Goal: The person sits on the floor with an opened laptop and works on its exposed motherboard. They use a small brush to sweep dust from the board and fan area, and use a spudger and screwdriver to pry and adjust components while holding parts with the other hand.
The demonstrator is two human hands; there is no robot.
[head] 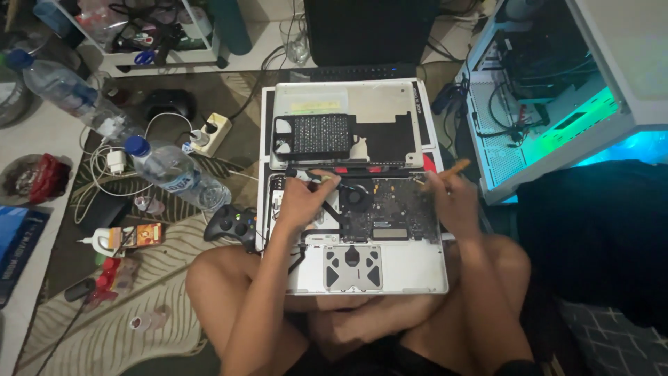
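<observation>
A: Two hands, both over the opened laptop (365, 237) on the crossed legs. Left hand (300, 202) sits on the left part of the laptop's board, fingers curled around a dark slim tool (321, 178), probably a driver, tip near the laptop's hinge edge. Grip looks like a pinch, for fine work on small screws.

B: Right hand?

A: Right hand (451, 198) rests on the laptop's right edge, closed on a thin orange-brown stick (456, 167), tip pointing up and away from the board. Reads as parked there, ready, while it steadies the case.

B: Where's the bottom cover?

A: Removed silver cover (348, 125) lies just beyond the laptop, inner side up, with a dark speckled rectangle (316, 136) on it, maybe a parts holder. Kept close so pieces stay in reach, I'd say.

B: Further out?

A: Left of the laptop: black game controller (233, 224), touching or just beside the knee. Farther left, two plastic water bottles (174, 174), a power strip (211, 132), white cables. Right of the laptop: white computer case (557, 90), lit green-blue inside, side open.
</observation>
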